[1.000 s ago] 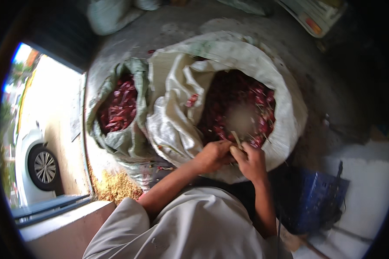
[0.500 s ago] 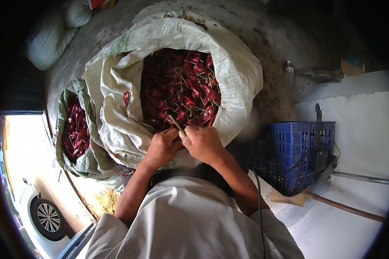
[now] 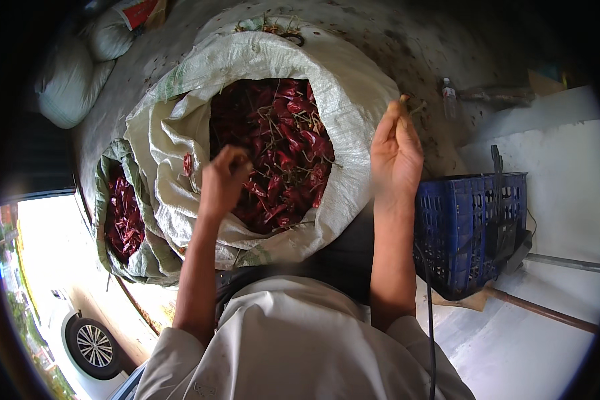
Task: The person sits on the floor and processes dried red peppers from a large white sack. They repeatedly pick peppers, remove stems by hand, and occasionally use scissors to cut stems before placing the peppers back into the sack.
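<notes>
A large white woven sack [image 3: 353,80] stands in front of me, its rim rolled back around a heap of dried red chilies [image 3: 280,150] with thin stems. My left hand [image 3: 225,179] hangs over the left part of the opening with its fingers curled in. Motion smears it, and what its fingertips hold is hidden. Out past the sack's right side, my right hand [image 3: 397,150] is raised with its fingertips pinched together. A thin, pale chili stem [image 3: 417,107] sticks out beside those fingertips. One loose chili [image 3: 187,165] lies on the sack's folded left rim.
A smaller green-grey sack [image 3: 155,257] of red chilies [image 3: 123,217] leans at the left. On the right stands a blue plastic crate [image 3: 457,227] with a black strap over it. A plastic bottle [image 3: 449,100] is farther back. Full white sacks [image 3: 70,87] sit at far left.
My hands have parted from the sack's near edge. The left has moved left and up over the chilies; the right has swung out to the right, beyond the sack.
</notes>
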